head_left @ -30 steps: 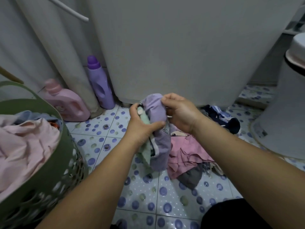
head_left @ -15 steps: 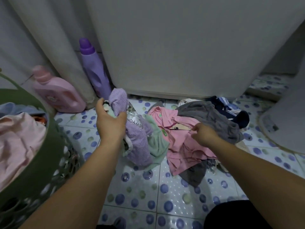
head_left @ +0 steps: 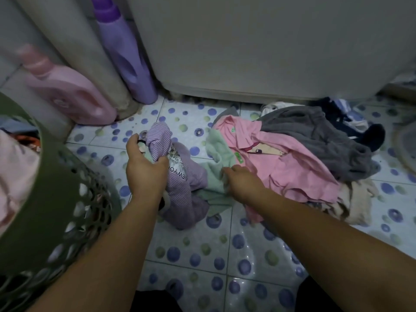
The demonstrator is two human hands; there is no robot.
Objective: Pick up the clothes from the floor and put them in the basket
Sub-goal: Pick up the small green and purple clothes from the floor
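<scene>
My left hand (head_left: 144,170) is shut on a purple striped garment (head_left: 180,188), which trails down onto the tiled floor. My right hand (head_left: 239,181) rests on a mint green cloth (head_left: 218,158) beside it, fingers curled into the fabric. To the right lies a pile: a pink shirt (head_left: 292,167), a grey garment (head_left: 319,138), dark navy clothes (head_left: 369,136) and a beige piece (head_left: 358,203). The green plastic basket (head_left: 56,199) stands at the left, holding pink clothes (head_left: 13,176).
A pink detergent jug (head_left: 67,95) and a purple bottle (head_left: 126,59) stand at the back left by a curtain. A white appliance (head_left: 258,46) fills the back. The round base of a white tub (head_left: 405,145) sits at the right edge.
My left hand has lowered the purple garment toward the floor. My right hand let go of the grey garment and moved left onto the mint green cloth.
</scene>
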